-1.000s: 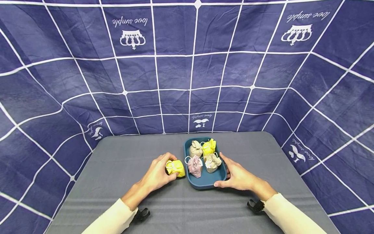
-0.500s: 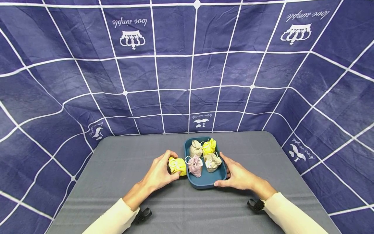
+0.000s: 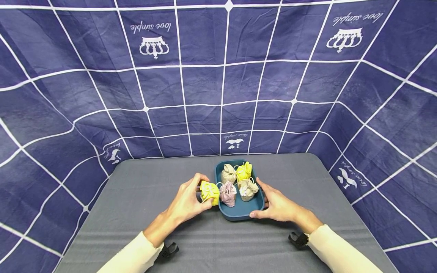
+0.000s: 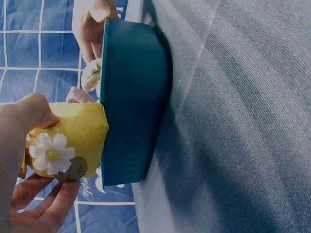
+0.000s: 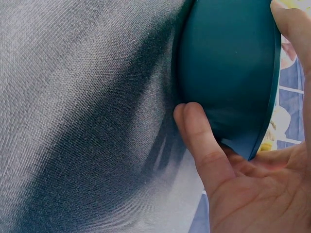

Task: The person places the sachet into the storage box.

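Observation:
My left hand (image 3: 187,200) pinches a yellow drawstring pouch (image 3: 209,192) between thumb and fingers, held up at the left rim of a dark blue-green tray (image 3: 239,214). A white daisy and a round brown label (image 4: 76,169) show on this pouch (image 4: 87,121) in the left wrist view, where its bottom overlaps the tray's rim. My right hand (image 3: 281,205) grips the tray by its right side, thumb at the near rim and fingers against the outer wall (image 5: 228,63). Inside the tray sit a pink pouch (image 3: 228,193), two beige pouches (image 3: 228,174) and another yellow pouch (image 3: 244,171).
The tray stands on a table with a grey cloth (image 3: 153,170). Behind it and along both sides hangs a blue curtain (image 3: 205,87) with white grid lines. Black straps (image 3: 167,251) are worn at both wrists, by the cream sleeves (image 3: 131,254).
My left hand has raised the yellow pouch and shifted it a little right, up to the tray's left rim. The right hand and the tray stay in place.

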`<state>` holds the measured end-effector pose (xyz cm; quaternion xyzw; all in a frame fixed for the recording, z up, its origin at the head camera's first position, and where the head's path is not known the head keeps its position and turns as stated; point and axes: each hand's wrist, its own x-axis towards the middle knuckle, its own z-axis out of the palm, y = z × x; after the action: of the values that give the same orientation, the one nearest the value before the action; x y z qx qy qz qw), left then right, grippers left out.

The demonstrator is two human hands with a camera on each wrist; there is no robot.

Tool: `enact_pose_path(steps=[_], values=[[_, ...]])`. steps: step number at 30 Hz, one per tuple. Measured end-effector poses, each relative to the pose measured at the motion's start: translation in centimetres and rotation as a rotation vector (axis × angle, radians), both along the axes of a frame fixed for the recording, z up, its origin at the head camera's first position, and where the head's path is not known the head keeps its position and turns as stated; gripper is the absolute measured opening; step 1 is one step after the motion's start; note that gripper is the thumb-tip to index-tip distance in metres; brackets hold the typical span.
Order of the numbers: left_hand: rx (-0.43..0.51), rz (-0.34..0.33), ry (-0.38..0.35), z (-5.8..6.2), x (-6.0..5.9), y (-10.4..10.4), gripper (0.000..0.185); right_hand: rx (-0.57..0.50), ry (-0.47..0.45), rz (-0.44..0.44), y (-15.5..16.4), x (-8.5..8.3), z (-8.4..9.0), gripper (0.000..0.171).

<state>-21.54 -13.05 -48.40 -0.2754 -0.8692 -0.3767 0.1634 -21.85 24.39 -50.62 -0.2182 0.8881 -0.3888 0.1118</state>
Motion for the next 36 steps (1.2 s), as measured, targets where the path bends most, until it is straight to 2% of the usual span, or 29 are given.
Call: enact_pose_path(steps=[7, 16, 32, 36], values=[[0.036, -0.030, 0.013, 0.6, 0.5, 0.6, 0.064, -0.003, -0.003, -0.006, 0.0, 0.1, 0.1, 0.138], [0.080, -0.075, 0.039, 1.3, 1.0, 2.1, 0.056, 0.003, 0.011, -0.005, 0.0, 0.1, 0.0, 0.138], [0.048, -0.128, 0.040, 2.5, 0.9, 5.6, 0.058, -0.004, 0.005, 0.003, 0.1, 0.0, -0.1, 0.138], [0.053, -0.154, 0.004, 2.6, 0.8, 6.3, 0.057, -0.005, 0.003, 0.003, 0.1, 0.0, -0.1, 0.138]])
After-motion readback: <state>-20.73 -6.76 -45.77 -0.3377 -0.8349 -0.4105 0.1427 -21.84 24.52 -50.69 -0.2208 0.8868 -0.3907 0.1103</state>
